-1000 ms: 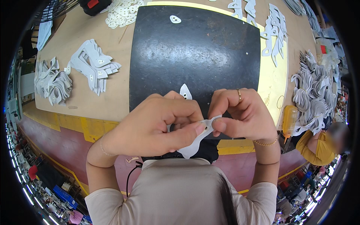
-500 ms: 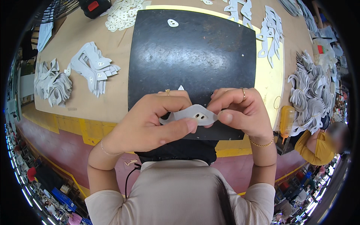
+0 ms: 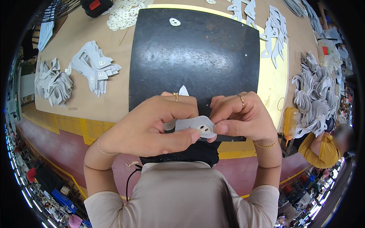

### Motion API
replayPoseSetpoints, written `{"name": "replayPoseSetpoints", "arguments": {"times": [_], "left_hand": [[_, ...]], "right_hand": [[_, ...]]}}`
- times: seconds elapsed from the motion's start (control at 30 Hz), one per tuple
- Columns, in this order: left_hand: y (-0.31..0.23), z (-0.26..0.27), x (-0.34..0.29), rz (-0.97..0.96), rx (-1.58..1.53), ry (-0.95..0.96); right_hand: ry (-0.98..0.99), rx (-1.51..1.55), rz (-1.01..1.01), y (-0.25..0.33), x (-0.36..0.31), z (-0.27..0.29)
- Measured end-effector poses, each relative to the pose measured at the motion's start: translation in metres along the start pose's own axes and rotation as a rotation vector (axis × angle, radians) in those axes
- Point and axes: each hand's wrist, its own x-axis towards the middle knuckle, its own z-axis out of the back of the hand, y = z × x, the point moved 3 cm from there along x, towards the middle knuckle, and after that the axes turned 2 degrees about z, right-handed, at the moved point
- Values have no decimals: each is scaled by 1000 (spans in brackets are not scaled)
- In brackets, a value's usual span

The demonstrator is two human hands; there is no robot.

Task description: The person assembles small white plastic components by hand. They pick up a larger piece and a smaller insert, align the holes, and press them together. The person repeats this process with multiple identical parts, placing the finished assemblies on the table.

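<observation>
Over the near edge of a black board (image 3: pixel 190 49), my two hands hold one grey cut piece (image 3: pixel 186 123) of sheet material. A small white patch with two holes (image 3: pixel 205 128) lies on its right part. My left hand (image 3: pixel 159 123) is closed on the piece, its thumb against the patch's left side. At the right end, my right hand (image 3: pixel 239 117) pinches the edge between thumb and fingers. A white pointed tip (image 3: pixel 183 90) shows just beyond my left fingers; the rest of it is hidden. One loose white patch (image 3: pixel 175 22) lies at the board's far end.
Stacked grey pieces with patches (image 3: pixel 95 66) and a grey bundle (image 3: pixel 57 83) lie left. A heap of white patches (image 3: pixel 123 14) is at the far left. Right are grey pieces (image 3: pixel 274 36), an orange bottle (image 3: pixel 291 123), a large grey pile (image 3: pixel 313 91) and a person in yellow (image 3: pixel 319 150).
Both hands have come slightly nearer to me with the grey piece. Its right end now tilts down, and my right thumb and fingers have closed onto that end.
</observation>
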Motion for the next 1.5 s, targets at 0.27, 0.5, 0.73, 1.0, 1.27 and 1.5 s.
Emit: {"name": "replayPoseSetpoints", "arguments": {"times": [0.27, 0.5, 0.73, 1.0, 1.27, 1.5], "left_hand": [[0, -1, 0, -165, 98, 13], [1, -1, -3, -191, 216, 3], [5, -2, -2, -194, 248, 22], [5, 0, -1, -207, 210, 69], [7, -7, -2, -178, 116, -125], [16, -20, 0, -314, 52, -298]], "right_hand": [[141, -38, 122, -1, -2, 4], [100, 64, 10, 1, -4, -3], [62, 82, -94, -2, -4, -9], [186, 76, -40, -6, 0, -3], [22, 239, 98, -9, -5, -4], [-68, 179, 302, -18, -6, -6]]}}
